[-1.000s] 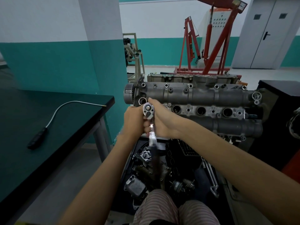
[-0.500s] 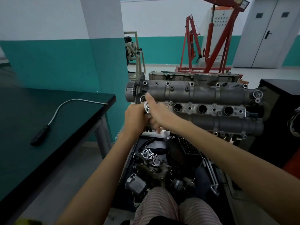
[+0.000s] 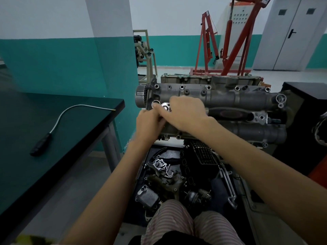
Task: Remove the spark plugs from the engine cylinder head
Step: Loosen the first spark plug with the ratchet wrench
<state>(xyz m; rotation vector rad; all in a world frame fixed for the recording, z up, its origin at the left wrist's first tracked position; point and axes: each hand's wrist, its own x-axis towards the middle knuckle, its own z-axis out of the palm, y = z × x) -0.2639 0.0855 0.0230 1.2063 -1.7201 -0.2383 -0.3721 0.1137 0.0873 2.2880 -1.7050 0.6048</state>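
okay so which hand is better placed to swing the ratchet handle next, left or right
Probably the right. The right hand lies over the ratchet where its handle runs across the cylinder head, while the left hand bunches beside the ratchet's head, better suited to steadying it.

Ratchet (image 3: 165, 107) handle swung from 6 o'clock round to 3 o'clock, now a blur over the cylinder head (image 3: 230, 99). Right hand (image 3: 185, 112) followed, covering the ratchet head; left hand (image 3: 150, 123) same grip below.
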